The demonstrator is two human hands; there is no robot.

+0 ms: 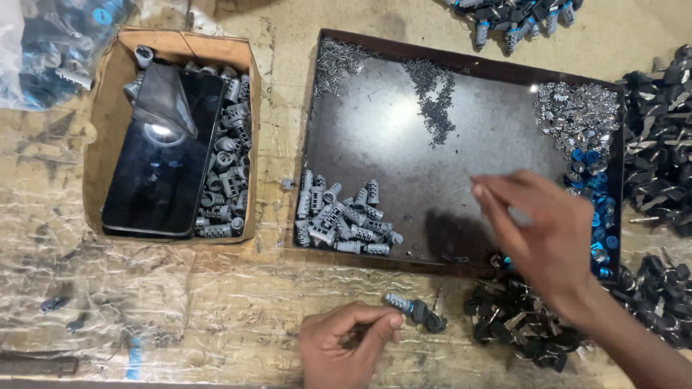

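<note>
My left hand (344,346) is at the bottom centre, fingers pinched on a small lock cylinder (414,310) with a grey barrel and a black key end. My right hand (540,230) reaches over the lower right of a dark metal tray (404,137), fingers spread and holding nothing that I can see. Inside the tray lie a heap of grey cylinder barrels (342,220), a pile of thin pins (339,61), dark tiny springs (432,97), shiny metal bits (577,115) and blue rings (595,202).
A cardboard box (108,108) at left holds a black phone (164,151) and more grey barrels. Piles of black keys (659,144) lie right of the tray and below it (519,324). Blue-and-black parts (512,18) sit at the top, a plastic bag (50,50) top left.
</note>
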